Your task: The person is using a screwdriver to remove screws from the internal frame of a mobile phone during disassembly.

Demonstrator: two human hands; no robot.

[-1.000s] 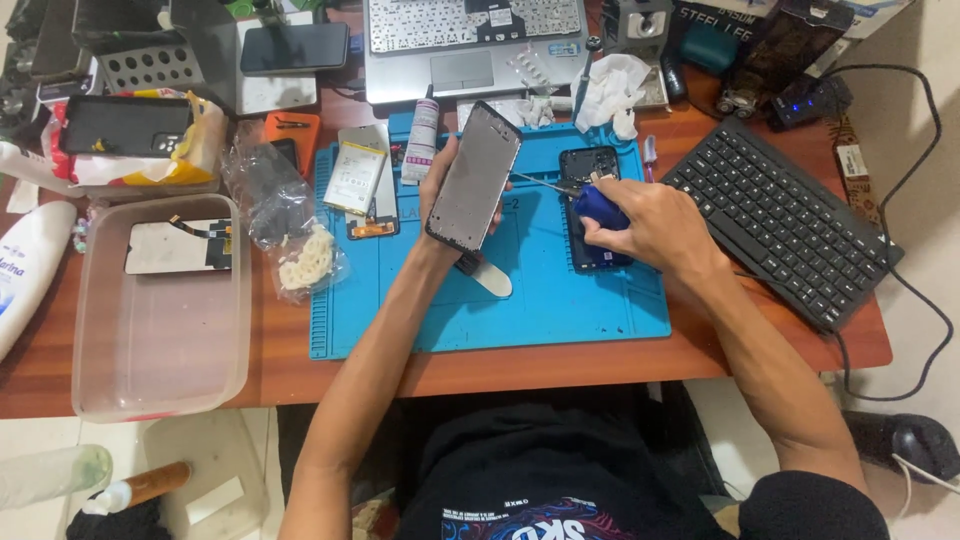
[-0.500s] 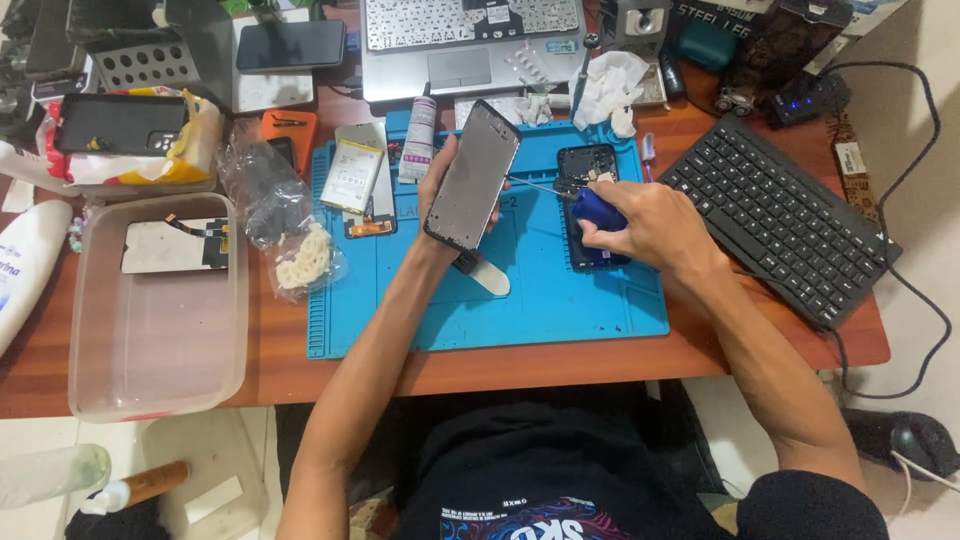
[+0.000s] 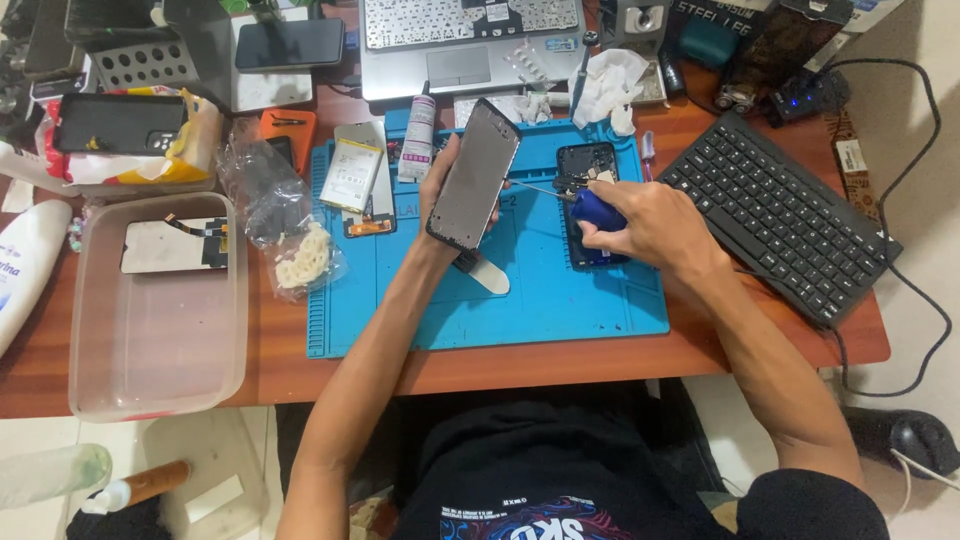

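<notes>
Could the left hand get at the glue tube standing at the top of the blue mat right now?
Probably not as it stands. The glue tube is close and nothing lies between, but the left hand is full: it holds the phone screen panel upright over the blue mat, so it would need to set that down first.

Left hand (image 3: 445, 190) raised, right hand (image 3: 640, 222) clenched.

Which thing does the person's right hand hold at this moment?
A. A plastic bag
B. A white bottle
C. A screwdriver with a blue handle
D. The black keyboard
C. The right hand grips a screwdriver with a blue handle, whose thin shaft points toward the phone panel held up by the left hand over the blue mat.
</notes>
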